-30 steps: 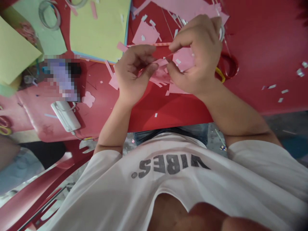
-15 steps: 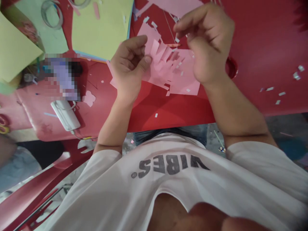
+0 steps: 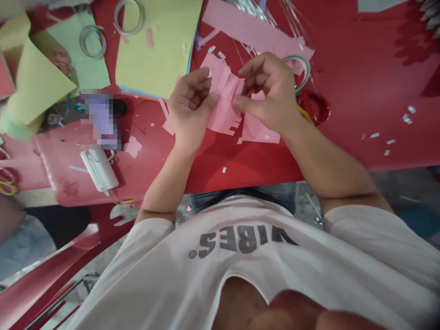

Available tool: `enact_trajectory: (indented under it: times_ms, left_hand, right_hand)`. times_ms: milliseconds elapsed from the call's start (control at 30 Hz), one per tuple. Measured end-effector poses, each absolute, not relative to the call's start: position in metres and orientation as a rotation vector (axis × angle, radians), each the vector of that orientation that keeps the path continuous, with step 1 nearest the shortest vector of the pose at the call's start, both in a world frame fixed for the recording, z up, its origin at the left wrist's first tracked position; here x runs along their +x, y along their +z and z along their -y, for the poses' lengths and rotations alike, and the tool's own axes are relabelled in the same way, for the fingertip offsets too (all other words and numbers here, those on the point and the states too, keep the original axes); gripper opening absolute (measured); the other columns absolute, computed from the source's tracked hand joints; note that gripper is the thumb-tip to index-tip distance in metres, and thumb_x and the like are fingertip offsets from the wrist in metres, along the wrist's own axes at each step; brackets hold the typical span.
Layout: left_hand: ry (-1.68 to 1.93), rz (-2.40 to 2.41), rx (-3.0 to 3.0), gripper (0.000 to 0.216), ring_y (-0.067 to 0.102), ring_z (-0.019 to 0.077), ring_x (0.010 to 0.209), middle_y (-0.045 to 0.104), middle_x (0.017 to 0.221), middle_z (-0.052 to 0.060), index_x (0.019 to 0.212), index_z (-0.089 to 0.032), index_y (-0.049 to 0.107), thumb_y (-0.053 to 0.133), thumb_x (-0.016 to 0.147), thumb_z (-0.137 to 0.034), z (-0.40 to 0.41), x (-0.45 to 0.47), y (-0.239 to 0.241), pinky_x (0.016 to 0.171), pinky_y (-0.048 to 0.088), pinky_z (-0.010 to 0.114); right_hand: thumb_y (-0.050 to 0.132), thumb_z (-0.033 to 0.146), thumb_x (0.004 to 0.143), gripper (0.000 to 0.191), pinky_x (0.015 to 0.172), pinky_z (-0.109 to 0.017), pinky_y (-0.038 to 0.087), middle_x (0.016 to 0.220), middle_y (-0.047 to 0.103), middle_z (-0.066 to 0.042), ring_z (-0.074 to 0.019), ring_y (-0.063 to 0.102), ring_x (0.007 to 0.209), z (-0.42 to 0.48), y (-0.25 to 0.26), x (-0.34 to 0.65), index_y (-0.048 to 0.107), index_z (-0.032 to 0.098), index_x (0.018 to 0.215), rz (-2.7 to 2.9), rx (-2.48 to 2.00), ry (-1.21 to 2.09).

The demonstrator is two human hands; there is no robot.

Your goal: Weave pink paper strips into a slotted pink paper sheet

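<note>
Fringed pink paper sits between both hands above the red desk, long axis running away from the body. Right hand: fingers together, clamped on its edge. Left hand: thumb against it, grip unclear.

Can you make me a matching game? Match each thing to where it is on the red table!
Things:
1. cut pink paper
2. roll of tape
3. yellow-green card
4. white block with a cord

Places:
A. beside the right hand
B. between both hands
C. near the table edge, left of the left hand
D. beyond the left hand

Pairs: 1-B, 2-A, 3-D, 4-C
</note>
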State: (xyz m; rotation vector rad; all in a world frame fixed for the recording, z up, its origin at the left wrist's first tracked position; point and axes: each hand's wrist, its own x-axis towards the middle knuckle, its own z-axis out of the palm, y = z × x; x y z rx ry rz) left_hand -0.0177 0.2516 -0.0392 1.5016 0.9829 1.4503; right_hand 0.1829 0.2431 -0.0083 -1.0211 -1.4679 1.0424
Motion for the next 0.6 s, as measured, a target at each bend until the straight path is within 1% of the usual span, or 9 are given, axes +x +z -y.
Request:
enact_trajectory:
  times_ms: [100,167,233,300,367,433,500,600]
  left_hand:
    - [1.385,-0.975,1.562,0.056,0.064,0.0226,0.109,0.068,0.112,0.001,0.126,-0.038,0.057,0.074,0.080,-0.066,-0.251,-0.016,-0.043,0.095,0.055,0.045]
    - [1.331,-0.983,1.577,0.062,0.066,0.0221,0.104,0.068,0.104,0.001,0.127,-0.035,0.056,0.075,0.078,-0.069,-0.253,-0.017,-0.049,0.087,0.056,0.041]
    - [1.292,-1.010,1.564,0.063,0.068,0.0203,0.096,0.068,0.099,0.001,0.126,-0.034,0.057,0.075,0.077,-0.070,-0.255,-0.019,-0.055,0.081,0.056,0.038]
    - [1.285,-1.023,1.556,0.062,0.069,0.0195,0.091,0.067,0.096,0.002,0.123,-0.032,0.058,0.075,0.077,-0.071,-0.256,-0.019,-0.058,0.077,0.056,0.036]
    - [1.290,-1.025,1.554,0.061,0.069,0.0203,0.092,0.067,0.099,0.003,0.119,-0.031,0.057,0.074,0.077,-0.072,-0.256,-0.018,-0.058,0.076,0.056,0.036]
    - [1.291,-1.016,1.556,0.061,0.069,0.0210,0.094,0.066,0.102,0.003,0.115,-0.030,0.058,0.074,0.075,-0.073,-0.255,-0.017,-0.055,0.077,0.056,0.036]
    - [1.296,-0.997,1.561,0.061,0.069,0.0210,0.093,0.066,0.102,0.003,0.111,-0.029,0.059,0.075,0.073,-0.074,-0.255,-0.017,-0.052,0.079,0.056,0.038]
    - [1.282,-0.979,1.586,0.059,0.068,0.0209,0.094,0.065,0.097,0.002,0.108,-0.029,0.060,0.074,0.074,-0.075,-0.254,-0.018,-0.048,0.081,0.057,0.040]
  right_hand:
    - [0.084,0.040,0.070,0.037,0.064,-0.033,0.044,0.088,0.063,0.003,-0.0155,0.056,0.073,-0.245,-0.012,0.183,0.058,0.030,0.094,1.487,-1.025,0.938]
    - [0.080,0.039,0.071,0.034,0.062,-0.034,0.043,0.086,0.060,0.003,-0.0159,0.052,0.070,-0.246,-0.015,0.183,0.058,0.031,0.095,1.496,-1.003,0.853]
    - [0.077,0.034,0.072,0.032,0.062,-0.035,0.039,0.081,0.057,0.003,-0.0165,0.050,0.067,-0.245,-0.016,0.182,0.058,0.032,0.098,1.509,-0.983,0.817]
    - [0.077,0.032,0.070,0.034,0.063,-0.035,0.038,0.080,0.056,0.004,-0.0174,0.051,0.068,-0.243,-0.015,0.181,0.059,0.033,0.099,1.526,-0.974,0.800]
    - [0.077,0.035,0.071,0.033,0.065,-0.037,0.040,0.081,0.059,0.003,-0.0187,0.053,0.070,-0.242,-0.014,0.180,0.059,0.034,0.099,1.536,-0.980,0.782]
    - [0.073,0.041,0.076,0.028,0.069,-0.039,0.044,0.089,0.063,0.003,-0.0201,0.056,0.076,-0.244,-0.015,0.180,0.060,0.037,0.101,1.514,-0.999,0.765]
    - [0.066,0.042,0.083,0.020,0.077,-0.041,0.049,0.097,0.066,0.003,-0.0209,0.060,0.085,-0.249,-0.018,0.183,0.063,0.039,0.102,1.454,-1.002,0.790]
    - [0.060,0.041,0.089,0.015,0.089,-0.044,0.053,0.101,0.071,0.004,-0.0223,0.065,0.096,-0.259,-0.024,0.191,0.069,0.038,0.100,1.401,-0.965,0.920]
